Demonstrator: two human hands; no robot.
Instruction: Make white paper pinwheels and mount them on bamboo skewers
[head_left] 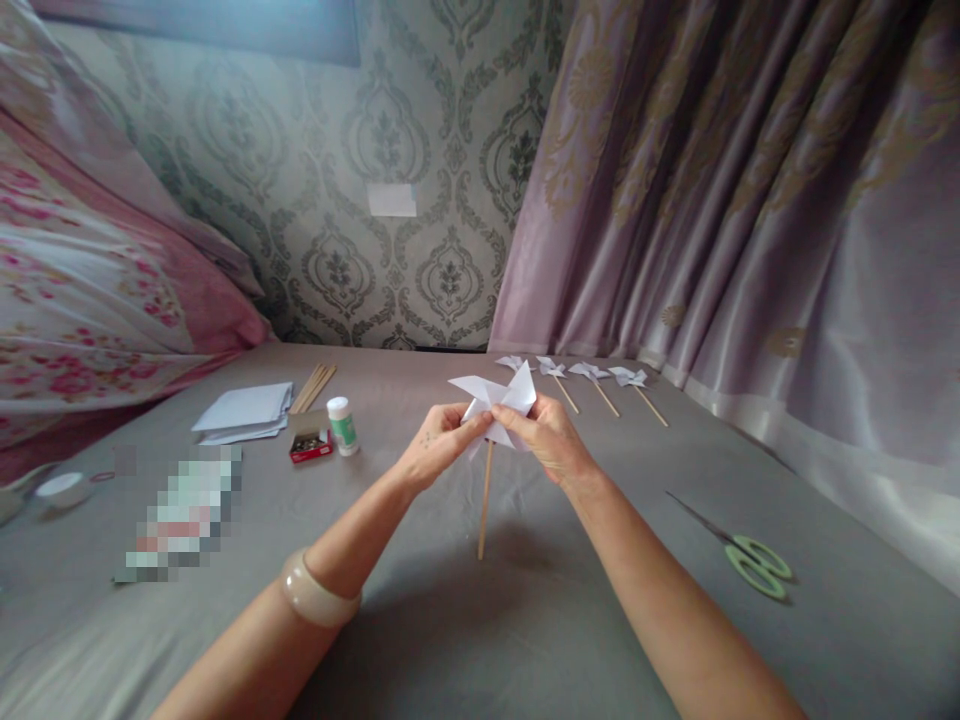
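Both hands grip a white paper pinwheel (499,395) in the middle of the view, above the grey cloth. Its thin wooden stick (486,500) points down below the paper. My left hand (444,440) is closed on the pinwheel's left side, with the thumb pressed near the centre. From the right, my right hand (551,440) pinches it, its thumb also close to the centre. Most fingers of both hands are hidden behind the paper. A pale bangle (319,592) circles the left wrist.
Several pinwheels (589,372) lie at the back right. Green-handled scissors (754,565) rest at right. Leftward are a paper stack (246,410), wooden sticks (315,385), a red box of small metal pieces (310,446), a white-green bottle (343,427) and a white tape roll (64,489).
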